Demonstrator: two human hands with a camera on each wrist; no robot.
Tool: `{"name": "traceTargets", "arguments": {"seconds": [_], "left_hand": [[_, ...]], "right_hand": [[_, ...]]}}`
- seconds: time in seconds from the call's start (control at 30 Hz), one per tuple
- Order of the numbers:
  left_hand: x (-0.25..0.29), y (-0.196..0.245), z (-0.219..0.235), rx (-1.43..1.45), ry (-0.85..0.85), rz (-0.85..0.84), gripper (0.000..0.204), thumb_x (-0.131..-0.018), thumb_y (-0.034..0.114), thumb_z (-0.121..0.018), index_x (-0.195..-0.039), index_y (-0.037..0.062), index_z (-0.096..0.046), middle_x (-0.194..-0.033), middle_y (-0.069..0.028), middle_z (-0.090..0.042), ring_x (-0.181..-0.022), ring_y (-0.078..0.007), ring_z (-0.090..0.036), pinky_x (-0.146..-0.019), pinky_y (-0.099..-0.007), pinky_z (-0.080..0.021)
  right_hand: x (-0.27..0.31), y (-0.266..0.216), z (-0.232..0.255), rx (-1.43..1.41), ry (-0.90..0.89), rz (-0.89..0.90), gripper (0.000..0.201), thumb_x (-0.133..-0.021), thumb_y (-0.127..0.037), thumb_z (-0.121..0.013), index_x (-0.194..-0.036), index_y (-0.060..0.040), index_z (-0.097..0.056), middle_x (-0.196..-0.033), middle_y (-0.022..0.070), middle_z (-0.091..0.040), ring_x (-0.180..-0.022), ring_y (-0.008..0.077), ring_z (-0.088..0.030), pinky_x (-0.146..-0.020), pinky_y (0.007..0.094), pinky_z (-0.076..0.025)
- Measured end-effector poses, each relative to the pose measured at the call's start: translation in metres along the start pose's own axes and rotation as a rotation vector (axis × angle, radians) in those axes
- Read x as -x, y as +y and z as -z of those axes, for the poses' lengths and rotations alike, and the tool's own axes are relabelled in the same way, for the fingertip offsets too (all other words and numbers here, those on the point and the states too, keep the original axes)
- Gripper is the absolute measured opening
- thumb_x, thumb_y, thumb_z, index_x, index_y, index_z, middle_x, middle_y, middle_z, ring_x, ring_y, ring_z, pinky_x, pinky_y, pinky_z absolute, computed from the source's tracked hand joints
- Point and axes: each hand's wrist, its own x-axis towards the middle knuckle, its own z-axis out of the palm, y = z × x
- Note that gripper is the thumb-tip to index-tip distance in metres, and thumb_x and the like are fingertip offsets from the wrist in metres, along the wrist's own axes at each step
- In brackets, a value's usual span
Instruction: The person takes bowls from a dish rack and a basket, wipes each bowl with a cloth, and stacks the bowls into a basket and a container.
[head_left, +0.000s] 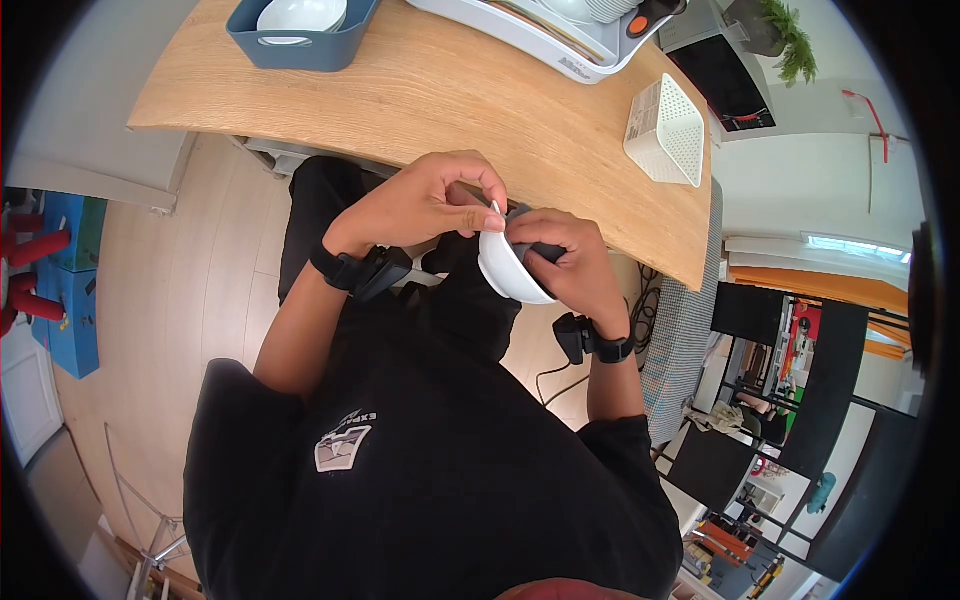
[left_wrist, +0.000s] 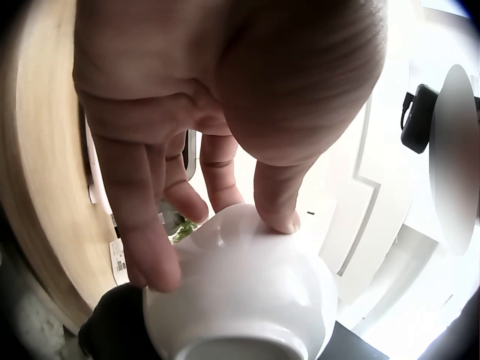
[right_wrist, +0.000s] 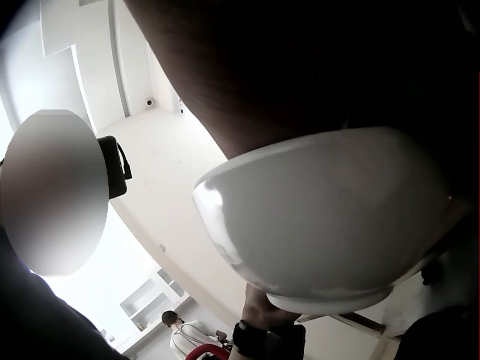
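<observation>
A white bowl (head_left: 512,268) is tilted on its side above the lap, near the table's front edge. The left hand (head_left: 430,202) pinches its rim between thumb and fingers; in the left wrist view the thumb and fingertips of the left hand (left_wrist: 217,150) lie at the rim of the bowl (left_wrist: 247,277). The right hand (head_left: 575,262) holds a dark cloth (head_left: 545,252) against the bowl's inside. In the right wrist view the bowl's outer side (right_wrist: 322,210) and foot show, and the right hand's fingers are too dark to make out.
On the wooden table (head_left: 450,100) stand a blue basin (head_left: 300,52) with white bowls, a white dish rack (head_left: 570,66) with dishes, and a perforated white basket (head_left: 665,135) at the right. A black-fronted microwave (head_left: 728,85) is beyond. Cables hang at the right.
</observation>
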Motion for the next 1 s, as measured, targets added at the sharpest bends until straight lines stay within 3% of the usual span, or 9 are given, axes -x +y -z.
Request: {"name": "traceTargets", "arguments": {"seconds": [0.13,0.33,0.47,0.53,0.63,0.67,0.73,0.87,1.0], "left_hand": [[0.001,-0.004,0.0,-0.027,-0.051,0.067,0.024,-0.09,0.025,-0.079,-0.098,0.0041,-0.07,-0.094,-0.002,-0.068,-0.081,-0.0102,-0.066,-0.068,-0.0249,-0.055],[0.002,-0.011,-0.007,0.05,-0.126,0.156,0.029,-0.09,0.032,-0.079,-0.096,0.0042,-0.071,-0.088,-0.0003,-0.069,-0.079,-0.0084,-0.065,-0.066,-0.0246,-0.055],[-0.001,-0.019,-0.012,0.081,-0.13,0.165,0.03,-0.09,0.033,-0.079,-0.095,0.0044,-0.071,-0.085,0.0005,-0.068,-0.077,-0.0076,-0.064,-0.066,-0.0243,-0.055],[-0.004,-0.021,-0.018,0.121,-0.065,0.136,0.03,-0.091,0.034,-0.079,-0.093,0.0045,-0.071,-0.08,0.0016,-0.066,-0.072,-0.0057,-0.06,-0.063,-0.023,-0.051],[-0.007,-0.016,-0.019,0.083,-0.054,0.148,0.02,-0.092,0.022,-0.076,-0.089,0.0039,-0.068,-0.081,0.0028,-0.064,-0.068,-0.0035,-0.055,-0.061,-0.0208,-0.045],[-0.008,-0.016,-0.02,0.083,-0.056,0.148,0.02,-0.092,0.022,-0.076,-0.089,0.0039,-0.068,-0.081,0.0028,-0.064,-0.068,-0.0035,-0.055,-0.061,-0.0208,-0.045],[-0.008,-0.017,-0.022,0.071,-0.041,0.08,0.03,-0.091,0.032,-0.079,-0.088,0.0034,-0.071,-0.073,0.0038,-0.063,-0.067,-0.0022,-0.053,-0.059,-0.0202,-0.042],[-0.012,-0.022,-0.032,0.15,0.066,-0.072,0.026,-0.092,0.027,-0.078,-0.087,0.0024,-0.07,-0.073,0.0037,-0.063,-0.065,-0.0016,-0.05,-0.059,-0.0205,-0.042],[-0.013,-0.02,-0.028,0.246,0.103,-0.05,0.025,-0.095,0.025,-0.075,-0.089,0.002,-0.069,-0.072,0.003,-0.062,-0.061,-0.0013,-0.049,-0.056,-0.019,-0.042]], "right_hand": [[0.003,0.002,0.011,-0.173,-0.213,-0.122,0.028,-0.073,0.01,-0.061,-0.096,0.0022,-0.073,-0.093,0.0086,-0.072,-0.087,0.016,-0.067,-0.078,0.0269,-0.051],[0.005,0.011,0.023,-0.349,-0.401,-0.065,0.025,-0.075,0.008,-0.066,-0.098,0.0026,-0.074,-0.097,0.0102,-0.074,-0.087,0.0167,-0.068,-0.078,0.0274,-0.051],[0.012,0.019,0.026,-0.559,-0.369,-0.059,0.014,-0.078,0.004,-0.075,-0.092,0.0023,-0.076,-0.094,0.0136,-0.074,-0.081,0.0174,-0.068,-0.072,0.0288,-0.051],[0.016,0.023,0.023,-0.717,-0.212,-0.148,0.01,-0.08,-0.003,-0.079,-0.089,0.0021,-0.076,-0.093,0.0133,-0.074,-0.078,0.0149,-0.066,-0.068,0.0277,-0.051],[0.017,0.025,0.015,-0.663,-0.079,-0.155,0.015,-0.081,-0.009,-0.082,-0.089,0.002,-0.076,-0.091,0.0108,-0.074,-0.076,0.0129,-0.066,-0.067,0.0271,-0.051],[0.017,0.022,0.013,-0.663,-0.078,-0.155,0.015,-0.081,-0.009,-0.082,-0.089,0.002,-0.076,-0.091,0.0108,-0.074,-0.076,0.0129,-0.066,-0.067,0.0271,-0.051],[0.017,0.016,0.011,-0.632,-0.011,-0.247,0.019,-0.081,-0.004,-0.079,-0.099,0.0011,-0.077,-0.101,0.0088,-0.076,-0.088,0.0138,-0.069,-0.079,0.0278,-0.054],[0.015,0.026,0.007,-0.615,0.036,-0.228,0.019,-0.084,-0.006,-0.077,-0.103,-0.002,-0.077,-0.098,0.0042,-0.076,-0.087,0.0107,-0.068,-0.078,0.027,-0.054],[0.017,0.023,0.012,-0.562,-0.06,-0.286,0.017,-0.084,-0.008,-0.077,-0.1,-0.0022,-0.077,-0.096,0.0032,-0.075,-0.085,0.009,-0.067,-0.077,0.0261,-0.053]]}}
